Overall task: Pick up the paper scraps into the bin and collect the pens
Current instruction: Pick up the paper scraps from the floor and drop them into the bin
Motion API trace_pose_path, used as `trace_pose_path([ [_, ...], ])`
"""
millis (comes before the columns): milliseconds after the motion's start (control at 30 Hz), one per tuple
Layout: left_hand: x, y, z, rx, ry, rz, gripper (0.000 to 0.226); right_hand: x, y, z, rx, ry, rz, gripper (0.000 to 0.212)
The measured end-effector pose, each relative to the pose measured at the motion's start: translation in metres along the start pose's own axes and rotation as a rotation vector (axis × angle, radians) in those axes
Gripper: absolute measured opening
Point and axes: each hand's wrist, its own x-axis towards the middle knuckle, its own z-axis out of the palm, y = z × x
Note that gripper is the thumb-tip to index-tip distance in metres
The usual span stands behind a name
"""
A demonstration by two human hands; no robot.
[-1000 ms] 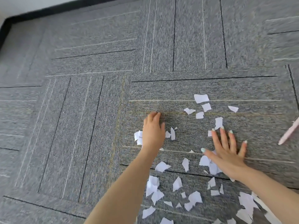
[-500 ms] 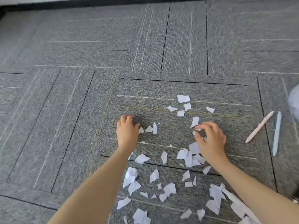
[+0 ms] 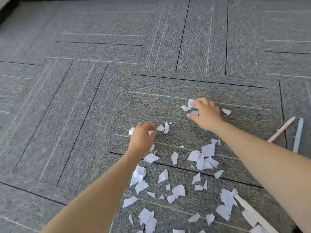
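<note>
left hand [image 3: 142, 137] low on the carpet, fingers curled, pinching white paper scraps; one bit pokes out on its far-left side [image 3: 131, 130], another sits at the thumb and fingertips. right hand [image 3: 204, 113] reaches further out, fingers curled over a small bunch of scraps [image 3: 191, 104] at the far end of the spill, a piece tucked under the palm too. both forearms bare.

paper scraps [image 3: 202, 158] are torn white bits, jagged and irregular, mostly triangular or shard-shaped, thin and flat, a few curled or crumpled. they lie loose across the floor between and below the two arms, thickest near the bottom of the view. two slim shards [image 3: 164, 127] sit just beside the left hand. one lone piece [image 3: 226, 111] lies just right of the right hand.

two pens lie near the right edge, side by side but apart: a pale pink pen [image 3: 282, 129] lying diagonally, partly hidden by the right forearm, and a light blue pen [image 3: 298, 134] nearly upright in the view, both slim and smooth.

floor is grey carpet tile [image 3: 84, 98], short looped pile, speckled texture, thin black and white stripes running in different directions per tile. a long pale strip [image 3: 252, 211], flat and narrow, lies at lower right among the scraps; can't tell what it is.
</note>
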Motion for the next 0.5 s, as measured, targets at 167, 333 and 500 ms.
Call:
trace_pose_path([
  [167, 0.015, 0.026, 0.019, 0.248, -0.082, 0.149, 0.046, -0.032, -0.003, 0.007, 0.133, 0.165, -0.117, 0.022],
  [333, 0.006, 0.031, 0.032, 0.377, -0.12, 0.195, 0.027, -0.019, 0.024, 0.001, 0.032, 0.201, 0.173, 0.05],
  [500, 0.022, 0.055, 0.027, 0.275, 0.0, 0.236, 0.032, -0.036, 0.041, 0.0, 0.21, 0.112, 0.123, 0.032],
])
